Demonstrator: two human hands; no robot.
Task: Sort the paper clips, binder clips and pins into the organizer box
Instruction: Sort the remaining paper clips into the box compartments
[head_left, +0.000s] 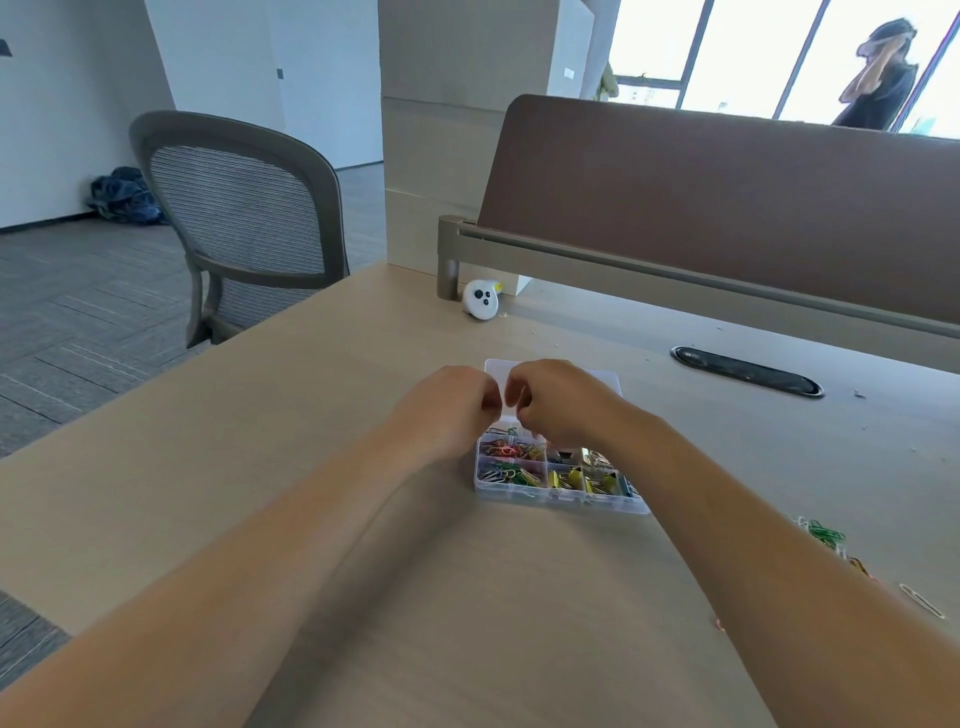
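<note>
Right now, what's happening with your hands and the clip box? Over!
Left hand, right hand: fingers curled, close together over organizer box; hold unclear. Box open, partly filled. Loose paper clips on desk, right side.

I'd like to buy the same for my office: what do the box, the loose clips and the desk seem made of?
The box looks like clear glossy plastic: its contents show through the walls. The loose clips seem to be coloured coated wire, green among them. The desk looks like pale matt wood-grain laminate, possibly real wood.
</note>
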